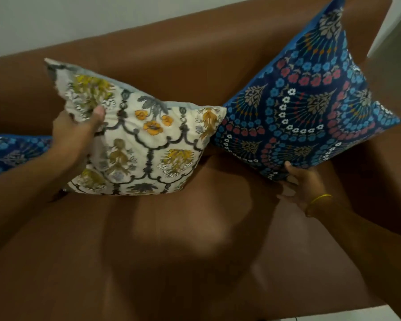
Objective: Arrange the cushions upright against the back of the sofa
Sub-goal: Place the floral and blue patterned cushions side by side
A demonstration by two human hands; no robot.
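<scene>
A cream cushion (pixel 146 144) with yellow and grey flowers stands tilted on the brown sofa seat (pixel 171 251), near the sofa back (pixel 171 59). My left hand (pixel 77 133) grips its upper left side, thumb on the front. A dark blue floral cushion (pixel 310 107) leans against the right end of the sofa back, its left corner touching the cream cushion. My right hand (pixel 299 184), a yellow band at the wrist, holds the blue cushion's lower corner from beneath. Another blue patterned cushion (pixel 12 151) lies at the far left, partly hidden by my left arm.
A pale wall (pixel 79 19) rises behind the sofa. The sofa's right arm (pixel 380 181) stands beside the blue cushion. A strip of light floor (pixel 380 316) shows at the bottom right.
</scene>
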